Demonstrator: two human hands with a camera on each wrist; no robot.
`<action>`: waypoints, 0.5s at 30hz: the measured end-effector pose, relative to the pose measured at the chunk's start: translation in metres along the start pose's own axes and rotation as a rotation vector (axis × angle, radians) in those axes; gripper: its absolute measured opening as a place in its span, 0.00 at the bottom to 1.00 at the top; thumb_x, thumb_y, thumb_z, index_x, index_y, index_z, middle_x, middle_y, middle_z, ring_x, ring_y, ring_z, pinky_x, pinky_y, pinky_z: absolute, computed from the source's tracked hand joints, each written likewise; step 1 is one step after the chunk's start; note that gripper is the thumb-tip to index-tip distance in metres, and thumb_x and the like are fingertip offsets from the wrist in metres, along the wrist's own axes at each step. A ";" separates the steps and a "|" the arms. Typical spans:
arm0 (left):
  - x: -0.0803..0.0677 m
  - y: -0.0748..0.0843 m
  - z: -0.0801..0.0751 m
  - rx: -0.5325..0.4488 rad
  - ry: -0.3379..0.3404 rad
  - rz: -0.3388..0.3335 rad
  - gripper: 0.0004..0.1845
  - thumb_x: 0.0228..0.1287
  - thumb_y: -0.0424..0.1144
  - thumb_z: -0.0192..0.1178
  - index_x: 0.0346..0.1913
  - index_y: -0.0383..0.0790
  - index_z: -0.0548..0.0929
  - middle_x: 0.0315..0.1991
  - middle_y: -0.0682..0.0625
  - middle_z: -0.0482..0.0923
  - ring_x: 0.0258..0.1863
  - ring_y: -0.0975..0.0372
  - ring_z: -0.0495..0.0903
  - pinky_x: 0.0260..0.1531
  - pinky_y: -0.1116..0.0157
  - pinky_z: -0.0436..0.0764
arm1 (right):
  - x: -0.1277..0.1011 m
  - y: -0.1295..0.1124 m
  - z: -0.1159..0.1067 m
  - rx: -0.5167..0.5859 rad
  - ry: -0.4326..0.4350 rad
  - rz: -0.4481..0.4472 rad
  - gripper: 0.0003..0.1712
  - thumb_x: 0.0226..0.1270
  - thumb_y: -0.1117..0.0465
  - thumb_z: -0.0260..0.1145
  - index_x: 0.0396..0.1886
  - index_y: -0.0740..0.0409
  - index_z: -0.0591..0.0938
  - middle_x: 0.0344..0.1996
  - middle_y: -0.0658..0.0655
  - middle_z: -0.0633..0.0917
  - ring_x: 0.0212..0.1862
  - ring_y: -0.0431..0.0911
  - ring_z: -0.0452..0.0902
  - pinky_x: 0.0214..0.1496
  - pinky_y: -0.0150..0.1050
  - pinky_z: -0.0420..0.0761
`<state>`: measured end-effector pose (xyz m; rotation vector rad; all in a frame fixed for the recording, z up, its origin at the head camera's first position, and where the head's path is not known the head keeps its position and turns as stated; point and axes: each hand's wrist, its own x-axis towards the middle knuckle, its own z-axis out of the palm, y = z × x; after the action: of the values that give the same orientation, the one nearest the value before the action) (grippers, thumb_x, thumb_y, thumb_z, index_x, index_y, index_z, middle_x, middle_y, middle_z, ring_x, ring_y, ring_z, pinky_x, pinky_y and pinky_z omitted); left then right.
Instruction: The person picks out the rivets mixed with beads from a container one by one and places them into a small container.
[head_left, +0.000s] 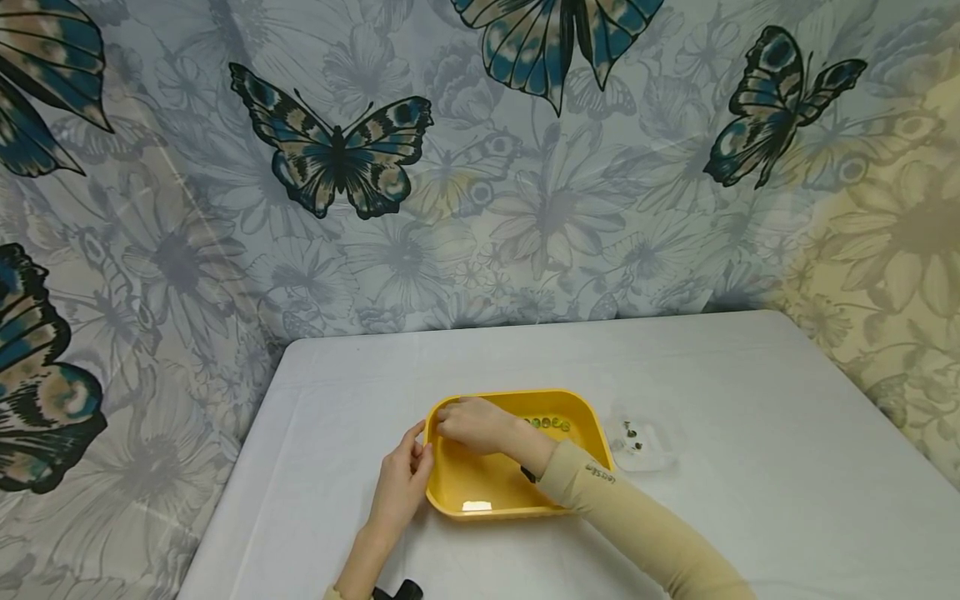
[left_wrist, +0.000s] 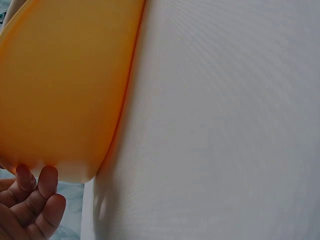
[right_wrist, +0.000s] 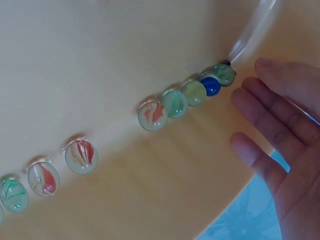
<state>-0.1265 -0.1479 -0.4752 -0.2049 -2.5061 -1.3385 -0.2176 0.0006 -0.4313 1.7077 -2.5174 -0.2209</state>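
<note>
A yellow tray (head_left: 480, 492) lies on the white table, with a row of glass marbles (head_left: 555, 424) along its far wall. My right hand (head_left: 476, 423) reaches into the tray's far left corner. In the right wrist view its loosely bent fingers are apart from a green marble (right_wrist: 225, 75), which ends a line with a blue marble (right_wrist: 210, 86) and several others. A gap separates these from more marbles, among them a red-swirled marble (right_wrist: 81, 156). Against the tray's left outer wall rest the relaxed fingertips of my left hand (head_left: 401, 479).
To the right of the tray stands a clear plastic box (head_left: 652, 450) with a few small dark pieces inside. The white table (head_left: 750, 433) extends around both. Behind it hangs a butterfly-patterned backdrop (head_left: 480, 242).
</note>
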 end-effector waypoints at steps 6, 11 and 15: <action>0.000 0.000 0.000 0.000 0.003 -0.004 0.18 0.63 0.29 0.54 0.56 0.28 0.73 0.23 0.57 0.67 0.20 0.70 0.67 0.20 0.73 0.70 | 0.001 -0.002 -0.001 -0.022 -0.034 0.013 0.07 0.62 0.65 0.62 0.36 0.50 0.83 0.37 0.47 0.80 0.40 0.39 0.75 0.39 0.29 0.73; 0.000 0.000 0.000 0.005 0.005 0.002 0.19 0.63 0.29 0.54 0.56 0.27 0.73 0.23 0.57 0.67 0.20 0.70 0.67 0.19 0.72 0.70 | 0.002 -0.003 -0.001 -0.034 -0.054 0.014 0.06 0.62 0.64 0.63 0.36 0.50 0.83 0.36 0.46 0.80 0.37 0.39 0.74 0.36 0.28 0.72; 0.000 0.000 0.000 0.004 -0.001 -0.006 0.19 0.63 0.29 0.54 0.56 0.27 0.72 0.23 0.56 0.67 0.20 0.70 0.67 0.20 0.72 0.70 | 0.003 -0.003 0.003 -0.045 -0.058 0.018 0.05 0.63 0.63 0.63 0.36 0.49 0.83 0.36 0.46 0.80 0.37 0.39 0.74 0.36 0.29 0.72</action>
<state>-0.1264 -0.1479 -0.4748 -0.1973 -2.5119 -1.3357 -0.2164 -0.0032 -0.4344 1.6858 -2.5470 -0.3280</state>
